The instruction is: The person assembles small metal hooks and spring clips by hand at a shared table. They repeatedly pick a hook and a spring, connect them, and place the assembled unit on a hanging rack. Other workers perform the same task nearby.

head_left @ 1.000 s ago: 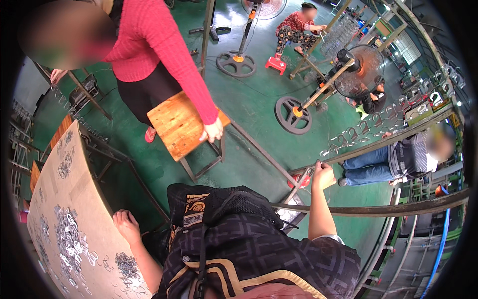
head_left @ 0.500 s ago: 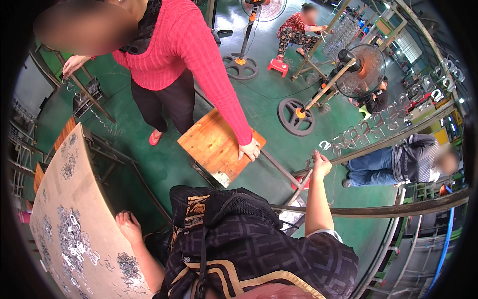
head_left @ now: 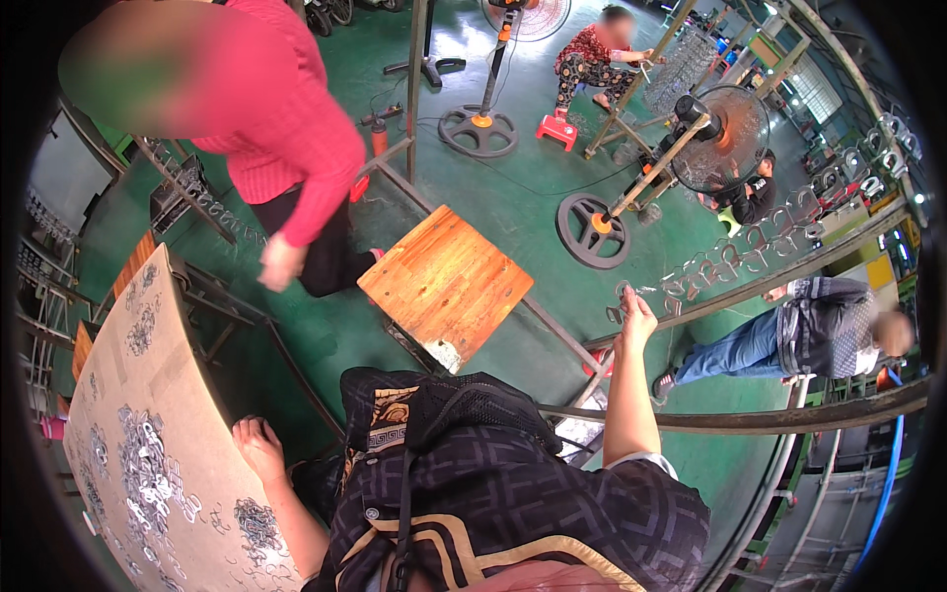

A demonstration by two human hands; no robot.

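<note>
Co-wkr in pink knit (head_left: 286, 118) has let go of the wooden stool (head_left: 449, 286) & pulled off to its left; 0.5 s ago their hand was on the seat. Person in jeans (head_left: 789, 340) shifted too, legs now apart. R hand (head_left: 636, 321) & L hand (head_left: 259, 449) approx same spots.

Head view: R hand is raised, thumb & fingers pinching a small metal piece (head_left: 620, 290); exact shape too small to tell. Up & right of that hand, row of metal loops (head_left: 755, 257) along a rail (head_left: 730, 294); can't tell if piece touches row. Wooden stool is left of R hand, well apart, pale worn patch at its near corner.

L hand at right edge of brown board (head_left: 192, 395), fingers curled; can't tell if it grips anything. Dark heap of metal hooks (head_left: 258, 523) just below it; bigger pile of shiny metal bits (head_left: 148, 464) to its left, same board. Floor fan (head_left: 725, 138) up & right of R hand, its wheel-like base (head_left: 593, 230) above the hand. Way beyond: person in red top (head_left: 597, 59) w/ red stool (head_left: 557, 131) by their feet.
</note>
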